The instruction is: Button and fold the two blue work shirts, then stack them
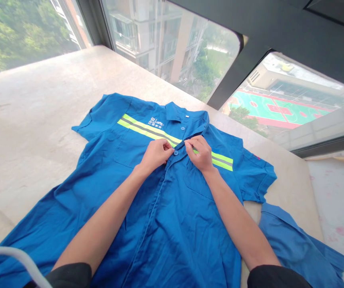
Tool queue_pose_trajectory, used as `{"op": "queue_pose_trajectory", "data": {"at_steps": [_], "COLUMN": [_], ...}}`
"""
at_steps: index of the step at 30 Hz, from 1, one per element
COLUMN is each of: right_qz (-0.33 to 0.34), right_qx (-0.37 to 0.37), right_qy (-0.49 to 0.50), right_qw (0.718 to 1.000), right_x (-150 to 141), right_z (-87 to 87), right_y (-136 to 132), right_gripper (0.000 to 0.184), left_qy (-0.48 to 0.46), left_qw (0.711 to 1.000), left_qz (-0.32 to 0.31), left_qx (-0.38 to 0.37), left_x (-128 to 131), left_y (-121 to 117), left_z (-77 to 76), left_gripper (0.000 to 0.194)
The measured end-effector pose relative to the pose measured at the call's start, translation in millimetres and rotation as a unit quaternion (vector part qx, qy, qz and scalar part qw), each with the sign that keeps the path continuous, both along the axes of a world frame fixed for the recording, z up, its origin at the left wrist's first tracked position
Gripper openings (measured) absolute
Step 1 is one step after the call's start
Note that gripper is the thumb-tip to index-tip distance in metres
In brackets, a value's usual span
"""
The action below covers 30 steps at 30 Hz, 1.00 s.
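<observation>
A blue short-sleeved work shirt lies spread front side up, its collar pointing away from me. A yellow-and-grey reflective stripe crosses its chest below a white printed logo. My left hand pinches the front placket right beside a blue button. Opposite it, my right hand grips the placket's other edge, fingers closed on the cloth. Higher up, near the collar, another button shows uncovered. Below my hands the front edges lie together down the shirt.
Under the shirt is a pale stone-like sill bordered by windows with dark frames. More blue cloth lies at the lower right, near a white floral surface. A white curved tube enters at the lower left.
</observation>
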State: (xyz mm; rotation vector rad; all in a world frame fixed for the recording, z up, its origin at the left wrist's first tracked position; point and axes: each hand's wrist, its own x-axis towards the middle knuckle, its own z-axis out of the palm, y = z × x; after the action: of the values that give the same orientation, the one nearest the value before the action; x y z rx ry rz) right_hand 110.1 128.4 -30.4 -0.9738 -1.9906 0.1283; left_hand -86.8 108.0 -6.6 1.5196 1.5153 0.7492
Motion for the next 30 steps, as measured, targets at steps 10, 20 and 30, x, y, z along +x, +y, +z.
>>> {"op": "queue_pose_trajectory", "data": {"at_steps": [10, 20, 30], "right_qz": [-0.192, -0.172, -0.2], "right_qx": [0.032, 0.004, -0.02], "right_qy": [-0.197, -0.228, -0.096], "right_qw": [0.961, 0.958, 0.975], "right_x": [1.7, 7.9, 12.1], "right_z": [-4.7, -9.8, -15.5], "right_y": [0.8, 6.2, 15.6], "right_gripper": [0.053, 0.048, 0.028], "left_qy": [0.296, 0.337, 0.292], "left_qw": [0.906, 0.891, 0.913], "left_qz": [-0.15, -0.179, -0.143], "left_qx": [0.261, 0.244, 0.247], "left_x": [2.1, -2.2, -2.4], "left_y": [-4.9, -5.9, 0.3], "left_z": [-12.9, -18.5, -19.8], "left_gripper": [0.049, 0.051, 0.045]}}
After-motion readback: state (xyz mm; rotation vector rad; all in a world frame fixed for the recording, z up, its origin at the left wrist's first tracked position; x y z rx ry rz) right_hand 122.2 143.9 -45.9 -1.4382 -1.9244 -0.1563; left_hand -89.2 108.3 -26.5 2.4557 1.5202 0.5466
